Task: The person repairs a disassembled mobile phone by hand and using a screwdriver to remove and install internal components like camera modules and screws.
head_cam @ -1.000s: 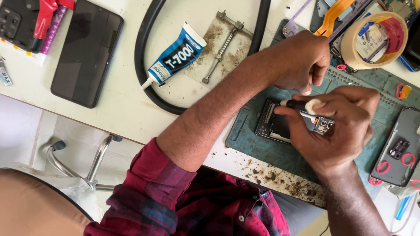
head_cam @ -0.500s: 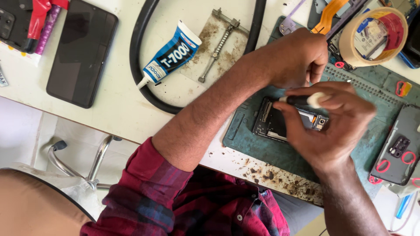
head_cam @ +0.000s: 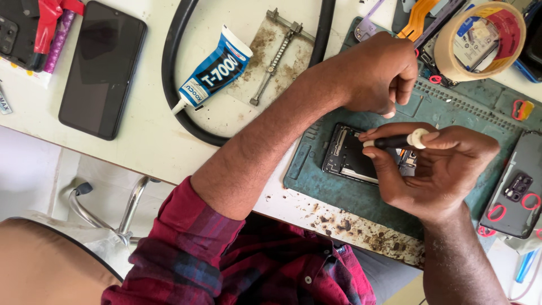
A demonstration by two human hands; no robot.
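Far to my left on the pale bench [head_cam: 141,152] lies a whole black phone [head_cam: 101,68], face up and well apart from the work, and next to it a blue and white glue tube [head_cam: 214,70] rests inside the loop of a thick black hose [head_cam: 175,85], near a small metal clamp [head_cam: 276,53] on a stained patch. None of that matters now; the job sits on the green mat [head_cam: 316,186], where the opened phone [head_cam: 347,155] lies flat with its insides up. My left hand [head_cam: 375,70] is curled into a loose fist just above the opened phone's top edge, fingers folded in and gripping nothing that I can see; I judge it should press down beside the frame so the frame cannot slide. My right hand [head_cam: 437,169] pinches a small screwdriver [head_cam: 398,141] with a black shaft and a white cap, thumb and forefinger closed on the cap end, the tip lying over the phone's right part, though I cannot tell which screw it meets. To do this well I think I should stand the tool upright, seat the tip fully, and turn lightly from the fingertips. Further right stand a roll of tape [head_cam: 480,39] and another phone back [head_cam: 516,189], both clear of my hands.
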